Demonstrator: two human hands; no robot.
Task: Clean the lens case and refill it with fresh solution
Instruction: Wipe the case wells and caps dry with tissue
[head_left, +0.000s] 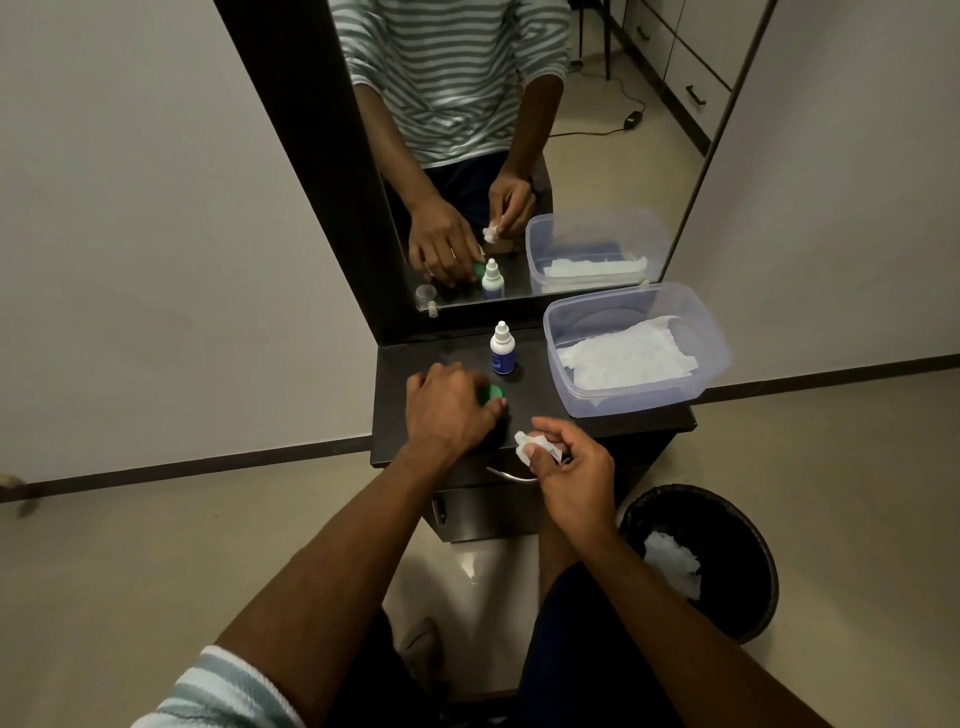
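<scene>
On the dark dresser top, my left hand lies over the green lens case; its fingers curl round the case and only one green cap shows past them. My right hand hovers at the front edge and pinches a small crumpled white tissue. A small solution bottle with a white cap and blue label stands upright just behind the case, untouched.
A clear plastic tub holding white tissues sits at the right of the dresser top. A black waste bin with used tissue stands on the floor at right. A mirror rises behind. A drawer handle sits below the front edge.
</scene>
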